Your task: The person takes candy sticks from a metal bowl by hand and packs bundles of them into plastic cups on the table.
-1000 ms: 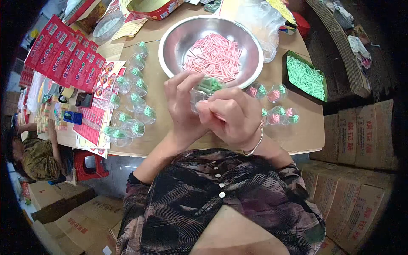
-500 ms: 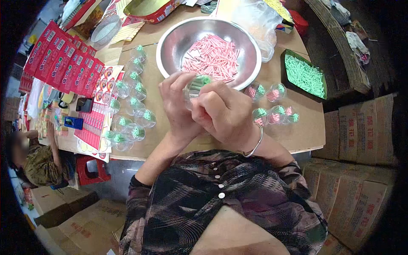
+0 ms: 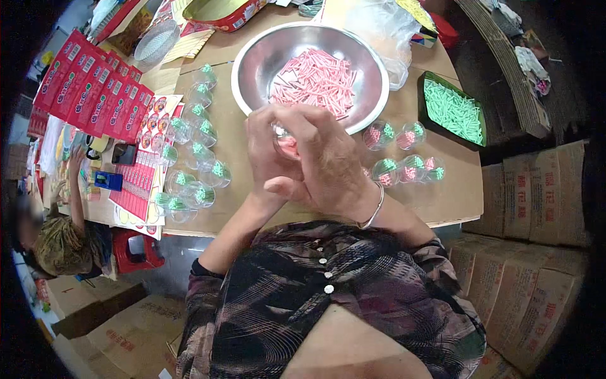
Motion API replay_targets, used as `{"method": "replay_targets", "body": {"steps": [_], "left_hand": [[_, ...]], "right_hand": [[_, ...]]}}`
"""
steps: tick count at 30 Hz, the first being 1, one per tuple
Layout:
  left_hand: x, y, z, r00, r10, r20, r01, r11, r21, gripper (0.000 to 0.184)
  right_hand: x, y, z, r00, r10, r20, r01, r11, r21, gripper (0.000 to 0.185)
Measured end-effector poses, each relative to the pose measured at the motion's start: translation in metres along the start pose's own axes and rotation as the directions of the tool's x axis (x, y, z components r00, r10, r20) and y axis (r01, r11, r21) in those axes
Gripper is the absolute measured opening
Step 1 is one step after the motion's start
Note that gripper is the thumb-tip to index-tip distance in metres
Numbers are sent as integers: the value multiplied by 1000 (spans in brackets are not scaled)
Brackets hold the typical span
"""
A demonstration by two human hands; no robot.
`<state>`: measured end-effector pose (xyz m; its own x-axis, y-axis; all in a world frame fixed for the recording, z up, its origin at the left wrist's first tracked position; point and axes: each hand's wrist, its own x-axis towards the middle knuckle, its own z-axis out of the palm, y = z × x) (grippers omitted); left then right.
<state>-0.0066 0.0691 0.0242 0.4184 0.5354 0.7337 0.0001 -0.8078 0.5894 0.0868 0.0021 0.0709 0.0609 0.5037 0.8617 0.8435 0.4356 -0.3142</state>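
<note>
Both hands together here: the left hand [image 3: 264,155] is wrapped round a clear cup [image 3: 283,134], and the right hand [image 3: 331,155] is clamped over it from the other side, fingers hiding most of what's inside. Just beyond them sits the bowl [image 3: 249,60] of pink sticks [image 3: 315,82], its near rim right by the knuckles. Here's the danger: smooth plastic, squeezed unevenly, could slip or crack, and a tilt could spill its contents. Left of the left hand, green-filled cups [image 3: 201,155] crowd the bench [image 3: 243,205]; right of the right hand, pink-and-green ones [image 3: 413,169] stand close enough for a careless elbow to topple.
</note>
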Motion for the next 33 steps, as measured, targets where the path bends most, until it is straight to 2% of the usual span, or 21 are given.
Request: {"method": "replay_targets", "body": {"steps": [4,9,11,12,14,15,16,19,20,24,26,30,33], "left_hand": [[-6,8,0,960,-277,48,281,934,-220,62],[-12,-2,-1,959,-277,53,281,923,-262,71],[-17,-6,1,954,-294,56,298,918,-263,71],[-19,-8,2,950,-307,61,312,912,-265,70],[-23,-11,1,941,-331,74,339,903,-265,70],[-22,-12,-2,941,-331,72,338,904,-260,70],[-22,-13,-6,905,-422,52,419,866,-274,70],[-24,-17,-21,740,-673,8,636,696,-334,70],[-26,-25,-25,739,-673,8,637,695,-335,70],[-52,-81,-36,757,-643,-117,652,754,77,68],[-58,-90,-31,705,-702,-100,709,702,63,68],[-82,-122,-17,677,-732,-70,735,677,29,65],[-77,-95,-20,850,-499,-170,525,829,194,62]], "right_hand": [[-2,7,-15,983,170,-77,-137,937,323,31],[-17,26,-27,981,193,20,-194,967,167,28],[-20,25,-24,996,-5,90,-3,997,82,19],[-21,25,-22,996,-4,92,-4,996,84,19],[-19,23,-15,969,-88,232,103,993,-52,14],[-18,24,-13,969,-91,230,104,993,-48,14],[-17,26,-13,985,-62,162,67,997,-29,12],[-17,37,-19,999,44,-29,-43,998,37,8],[-18,43,-21,999,45,-28,-44,998,35,8],[-30,76,-25,912,323,255,-331,944,-12,10],[-39,85,-23,894,358,268,-361,932,-41,10],[-55,104,-26,833,480,276,-454,877,-156,11],[-64,115,-38,803,543,247,-495,837,-234,11]]}}
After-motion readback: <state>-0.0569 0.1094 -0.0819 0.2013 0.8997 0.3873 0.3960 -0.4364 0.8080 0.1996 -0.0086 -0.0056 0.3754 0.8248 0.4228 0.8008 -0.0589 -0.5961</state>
